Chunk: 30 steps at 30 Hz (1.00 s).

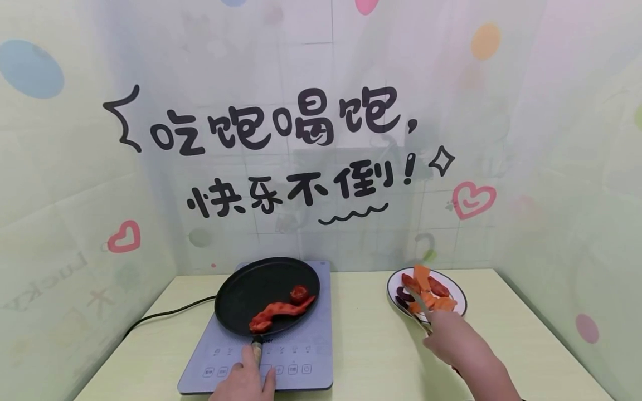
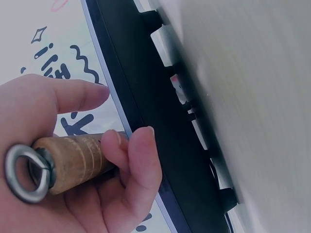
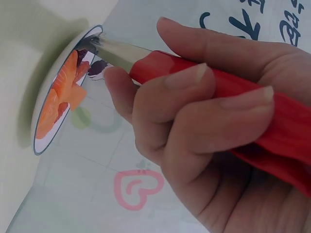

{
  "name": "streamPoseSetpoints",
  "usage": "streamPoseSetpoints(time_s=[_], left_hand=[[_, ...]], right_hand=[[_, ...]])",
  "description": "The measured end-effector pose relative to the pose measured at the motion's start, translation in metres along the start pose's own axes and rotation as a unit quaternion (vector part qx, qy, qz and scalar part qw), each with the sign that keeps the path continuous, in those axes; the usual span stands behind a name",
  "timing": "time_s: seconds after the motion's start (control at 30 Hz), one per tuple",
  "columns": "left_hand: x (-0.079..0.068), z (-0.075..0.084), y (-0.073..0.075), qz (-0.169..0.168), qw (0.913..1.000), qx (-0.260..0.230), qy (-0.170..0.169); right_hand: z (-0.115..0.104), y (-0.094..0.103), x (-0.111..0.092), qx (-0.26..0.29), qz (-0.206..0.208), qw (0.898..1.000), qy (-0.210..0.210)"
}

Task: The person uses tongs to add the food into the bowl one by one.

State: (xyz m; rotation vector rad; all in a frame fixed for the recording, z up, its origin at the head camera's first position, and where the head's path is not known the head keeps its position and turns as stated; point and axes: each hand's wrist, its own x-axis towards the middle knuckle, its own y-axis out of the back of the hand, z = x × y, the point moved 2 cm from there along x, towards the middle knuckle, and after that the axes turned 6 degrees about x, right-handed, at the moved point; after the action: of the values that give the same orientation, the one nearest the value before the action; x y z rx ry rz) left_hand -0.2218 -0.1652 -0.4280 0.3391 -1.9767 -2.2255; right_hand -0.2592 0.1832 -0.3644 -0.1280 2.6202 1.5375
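My left hand (image 1: 244,380) grips the wooden handle (image 2: 80,162) of a black frying pan (image 1: 261,284), its fingers curled about it; a metal ring hangs at the handle's end. In the pan lie a long wavy red piece of food (image 1: 283,309) and a small round red one (image 1: 299,293). My right hand (image 1: 463,342) holds red-handled metal tongs (image 3: 175,70) over a white, dark-rimmed plate (image 1: 464,303). The tongs' tips are at the plate's left side, by dark purple pieces (image 1: 403,293). Orange pieces (image 1: 443,304) and red pieces (image 1: 438,287) share that plate.
Under the pan sits a flat induction cooker (image 1: 316,356) with touch controls along its front. A black cable (image 1: 170,313) runs left from behind it. The pale table (image 1: 366,334) meets a printed wall covering (image 1: 351,245) at the back and sides.
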Motion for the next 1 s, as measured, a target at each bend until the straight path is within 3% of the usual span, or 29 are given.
streamPoseSetpoints(time_s=[0.43,0.87,1.0], left_hand=[[-0.001,-0.002,-0.002,0.038,0.9992,-0.008,-0.012],[0.001,-0.002,-0.003,0.028,0.9995,-0.009,-0.013],[0.003,-0.003,-0.005,0.027,0.9995,-0.008,-0.011]], right_hand=[[-0.003,-0.012,0.006,-0.037,-0.017,0.999,-0.006],[-0.001,-0.016,0.008,-0.039,-0.014,0.999,0.001],[0.001,-0.015,0.009,-0.042,-0.002,0.999,0.020]])
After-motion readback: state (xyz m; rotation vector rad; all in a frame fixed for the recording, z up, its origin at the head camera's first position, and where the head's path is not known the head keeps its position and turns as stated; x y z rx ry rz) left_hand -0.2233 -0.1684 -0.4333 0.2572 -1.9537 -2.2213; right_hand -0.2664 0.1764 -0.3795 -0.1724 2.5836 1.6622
